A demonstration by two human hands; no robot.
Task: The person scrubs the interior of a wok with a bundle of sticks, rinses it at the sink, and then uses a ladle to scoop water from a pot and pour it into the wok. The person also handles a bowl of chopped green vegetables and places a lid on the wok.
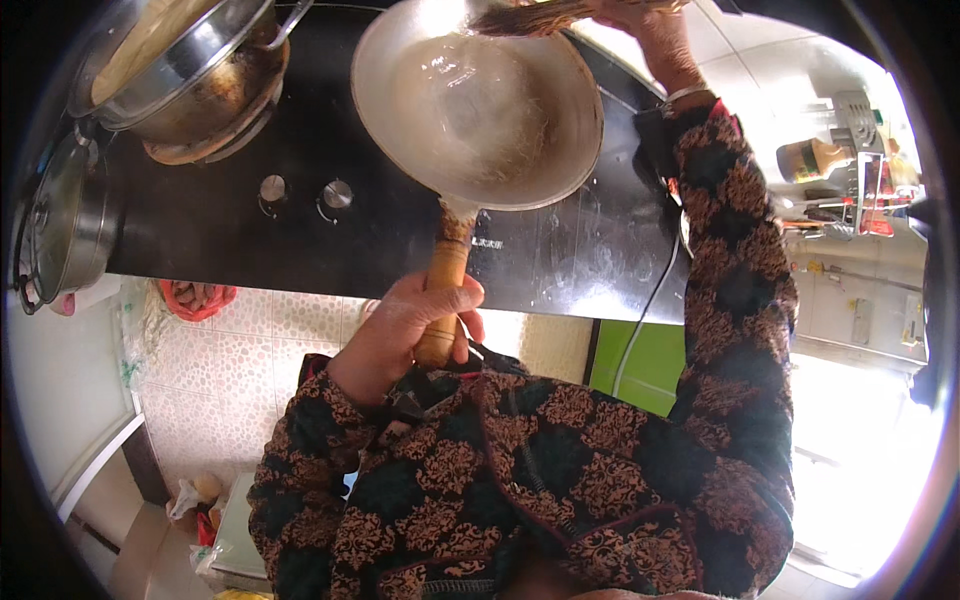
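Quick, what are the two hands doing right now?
Left hand: closed, holding the wooden handle of the wok.
Right hand: closed, holding a bristly brush.

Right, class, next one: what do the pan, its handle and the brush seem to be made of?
Pan: likely metal, dull pale grey, judging by its thin edge and faint sheen; which metal is unclear.
Handle: probably wood or bamboo, smooth, from its tan colour and ring marks.
Brush: perhaps plant fibre, rough and matt, from its brown bundled strands.
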